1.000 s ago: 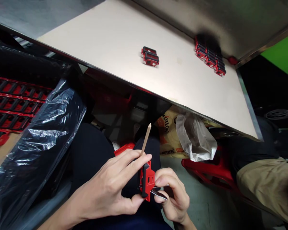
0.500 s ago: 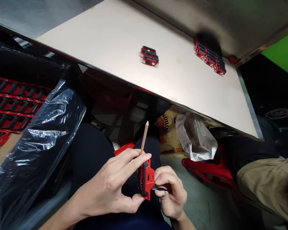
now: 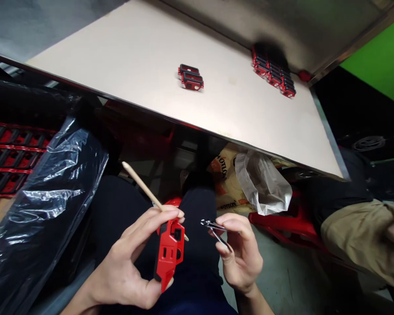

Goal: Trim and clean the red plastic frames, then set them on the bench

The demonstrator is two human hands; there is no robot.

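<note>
My left hand (image 3: 131, 258) is closed around a red and black plastic part (image 3: 169, 251), held tilted between thumb and fingertips. A pointed wooden stick (image 3: 141, 183) is also in that hand, passing under the fingers and sticking out to the upper left. To the right, my right hand (image 3: 241, 253) grips a metal nail clipper (image 3: 215, 227) between thumb and fingers. Its lever is swung out and its jaws point at the plastic part, with a gap between them.
On the table (image 3: 134, 57) lie two like parts (image 3: 191, 78) and, farther right, stacked rows of them (image 3: 273, 72). A plastic-lined box (image 3: 52, 188) at left holds several more. A white bag (image 3: 265, 183) hangs under the table edge. Another person's sleeve (image 3: 351, 236) is at right.
The nail clipper has come away from the plastic part. My left hand has moved left and turned the part, so the stick leans left instead of right.
</note>
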